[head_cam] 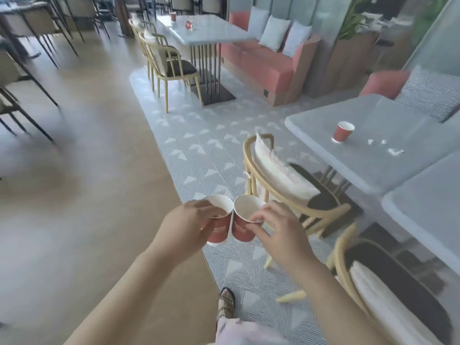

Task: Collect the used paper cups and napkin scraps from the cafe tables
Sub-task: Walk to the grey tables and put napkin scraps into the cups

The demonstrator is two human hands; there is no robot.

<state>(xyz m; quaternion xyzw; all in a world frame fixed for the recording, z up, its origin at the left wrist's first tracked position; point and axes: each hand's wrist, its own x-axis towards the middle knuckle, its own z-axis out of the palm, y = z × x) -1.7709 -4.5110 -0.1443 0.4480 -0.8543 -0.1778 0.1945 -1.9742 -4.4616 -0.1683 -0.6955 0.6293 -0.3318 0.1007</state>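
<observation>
At lower centre, the left hand (189, 220) gripped the first red paper cup (220, 230) at its rim while the right hand (276, 225) pinched the rim of the second red paper cup (242, 231), the cups' sides touching. Nesting them squarely would likely have freed a hand for the third red paper cup (343, 132) and the white napkin scraps (394, 152) on the grey table (373, 175) at right.

Floor: we see tan boards (74, 195) at 9 o'clock and a grey triangle-patterned strip (199, 140) running toward 12.
Seating: we see a coral bench (261, 63) with cushions (273, 33) at 1 o'clock.
Tables: we find one grey top (211, 31) at 12 and a nearer grey top (388, 115) at 3.
</observation>
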